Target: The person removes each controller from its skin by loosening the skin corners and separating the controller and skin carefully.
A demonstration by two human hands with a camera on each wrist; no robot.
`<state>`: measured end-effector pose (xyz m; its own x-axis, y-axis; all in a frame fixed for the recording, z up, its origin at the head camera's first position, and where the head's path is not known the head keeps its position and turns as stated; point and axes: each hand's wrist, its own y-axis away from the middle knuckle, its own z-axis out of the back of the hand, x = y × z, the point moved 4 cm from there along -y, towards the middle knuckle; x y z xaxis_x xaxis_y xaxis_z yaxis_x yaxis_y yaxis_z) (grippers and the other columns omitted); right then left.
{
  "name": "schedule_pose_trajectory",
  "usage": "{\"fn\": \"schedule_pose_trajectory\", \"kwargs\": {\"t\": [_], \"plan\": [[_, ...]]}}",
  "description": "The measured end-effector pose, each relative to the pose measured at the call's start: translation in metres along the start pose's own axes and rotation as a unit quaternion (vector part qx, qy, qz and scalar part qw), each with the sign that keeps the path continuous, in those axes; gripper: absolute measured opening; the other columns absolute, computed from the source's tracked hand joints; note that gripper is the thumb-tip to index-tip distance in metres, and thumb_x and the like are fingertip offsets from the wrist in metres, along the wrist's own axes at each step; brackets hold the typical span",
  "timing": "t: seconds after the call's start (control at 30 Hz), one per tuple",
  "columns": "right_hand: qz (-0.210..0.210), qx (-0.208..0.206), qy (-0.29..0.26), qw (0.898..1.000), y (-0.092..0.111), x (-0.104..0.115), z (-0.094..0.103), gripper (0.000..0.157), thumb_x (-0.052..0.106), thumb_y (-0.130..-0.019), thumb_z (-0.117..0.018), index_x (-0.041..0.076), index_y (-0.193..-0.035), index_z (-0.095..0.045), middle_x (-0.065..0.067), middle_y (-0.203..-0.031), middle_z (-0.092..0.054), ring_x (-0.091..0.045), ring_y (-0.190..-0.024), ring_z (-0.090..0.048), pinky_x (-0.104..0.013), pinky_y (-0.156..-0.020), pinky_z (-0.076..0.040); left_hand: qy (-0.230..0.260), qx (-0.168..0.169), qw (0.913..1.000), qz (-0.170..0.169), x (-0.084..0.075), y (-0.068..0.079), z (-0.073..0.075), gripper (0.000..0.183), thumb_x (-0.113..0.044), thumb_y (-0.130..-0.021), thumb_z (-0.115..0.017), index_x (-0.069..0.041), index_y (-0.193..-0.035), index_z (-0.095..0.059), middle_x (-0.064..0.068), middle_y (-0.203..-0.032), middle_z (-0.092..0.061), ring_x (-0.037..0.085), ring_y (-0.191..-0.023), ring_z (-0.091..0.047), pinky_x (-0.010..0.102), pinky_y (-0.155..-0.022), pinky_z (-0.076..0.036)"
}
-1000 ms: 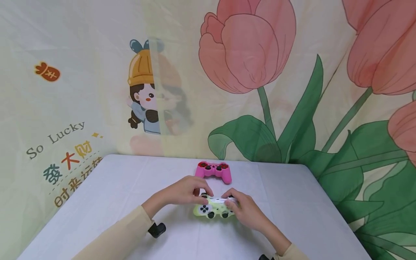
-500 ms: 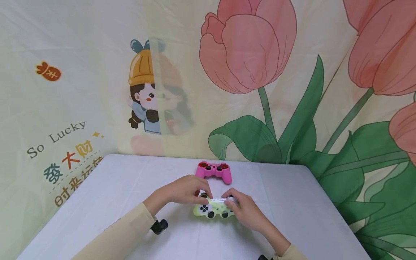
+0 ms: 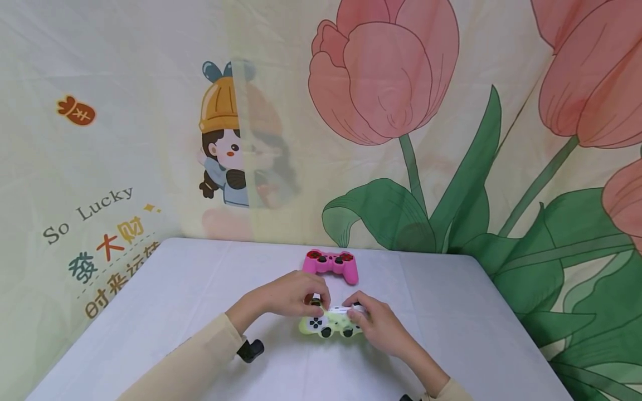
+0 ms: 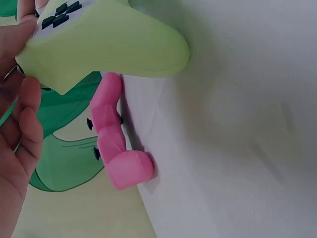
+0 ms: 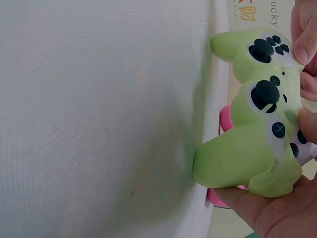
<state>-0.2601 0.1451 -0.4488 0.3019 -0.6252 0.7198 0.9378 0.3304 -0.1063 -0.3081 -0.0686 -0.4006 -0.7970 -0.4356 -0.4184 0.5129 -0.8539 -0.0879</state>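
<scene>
A white game controller in a pale green soft cover point(image 3: 333, 323) stands tilted up on its handle ends, buttons facing me. The cover point(image 5: 233, 156) wraps both handles. Near the right hand it forms a loose fold point(image 5: 275, 181), and white casing shows beside it. My left hand point(image 3: 293, 292) pinches the cover's top edge above the direction pad with thumb and fingers. My right hand point(image 3: 381, 326) grips the controller's right end, thumb on the front and fingers behind. In the left wrist view, the left fingers point(image 4: 29, 129) are bent at the edge of the green cover point(image 4: 109, 47).
Behind the hands a pink game controller point(image 3: 331, 264) lies on the white-covered table point(image 3: 220, 267). A curtain printed with tulips point(image 3: 386, 83) hangs along the table's far edge. A small black device point(image 3: 251, 351) sits at the left wrist.
The left hand and forearm have shifted slightly right, and its index finger has bent more at the cover's edge. The right hand and controller stay in place.
</scene>
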Motion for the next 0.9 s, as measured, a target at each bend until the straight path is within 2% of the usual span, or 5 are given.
{"fn": "schedule_pose_trajectory", "kwargs": {"t": [0.27,0.4,0.53,0.73,0.9], "plan": [[0.013,0.0,0.0,1.0,0.0,-0.001,-0.001,0.011,0.024,-0.108,-0.063,0.028,-0.118,-0.066,0.005,-0.116,-0.07,-0.019,-0.101,-0.06,-0.046,-0.09,-0.05,0.001,0.001,1.0,0.004,-0.005,0.0,0.001,0.009,-0.019,-0.096,-0.077,-0.027,-0.096,-0.072,-0.016,-0.092,-0.061,0.002,-0.074,-0.053,0.021,-0.07,-0.047],[0.02,-0.005,0.002,1.0,0.001,-0.001,0.001,0.011,0.025,-0.108,-0.064,0.029,-0.117,-0.066,0.006,-0.115,-0.07,-0.018,-0.101,-0.06,-0.046,-0.09,-0.05,-0.029,-0.009,0.9995,-0.001,-0.014,-0.001,0.003,0.007,-0.018,-0.095,-0.078,-0.024,-0.093,-0.075,-0.017,-0.089,-0.06,0.004,-0.077,-0.054,0.022,-0.073,-0.047],[0.024,-0.007,0.0,1.0,0.002,-0.002,0.002,0.011,0.025,-0.108,-0.064,0.03,-0.117,-0.066,0.007,-0.117,-0.07,-0.018,-0.103,-0.06,-0.046,-0.091,-0.049,-0.061,-0.021,0.9979,0.004,-0.02,-0.003,0.005,0.012,-0.016,-0.092,-0.08,-0.027,-0.089,-0.075,-0.02,-0.085,-0.059,0.004,-0.079,-0.056,0.023,-0.073,-0.046],[0.019,-0.001,-0.009,1.0,0.002,-0.003,0.001,0.011,0.026,-0.108,-0.064,0.03,-0.118,-0.066,0.008,-0.118,-0.07,-0.019,-0.105,-0.06,-0.048,-0.093,-0.049,-0.081,-0.041,0.9958,0.008,-0.022,-0.004,0.004,0.02,-0.013,-0.09,-0.082,-0.03,-0.083,-0.073,-0.022,-0.081,-0.057,0.0,-0.076,-0.053,0.023,-0.067,-0.046],[0.016,0.005,-0.011,1.0,0.002,-0.003,0.001,0.011,0.028,-0.108,-0.063,0.03,-0.118,-0.066,0.007,-0.119,-0.07,-0.019,-0.107,-0.06,-0.052,-0.096,-0.049,-0.091,-0.051,0.9945,0.011,-0.022,-0.001,0.004,0.021,-0.015,-0.09,-0.082,-0.032,-0.083,-0.072,-0.023,-0.081,-0.056,0.005,-0.076,-0.058,0.025,-0.066,-0.045]]}}
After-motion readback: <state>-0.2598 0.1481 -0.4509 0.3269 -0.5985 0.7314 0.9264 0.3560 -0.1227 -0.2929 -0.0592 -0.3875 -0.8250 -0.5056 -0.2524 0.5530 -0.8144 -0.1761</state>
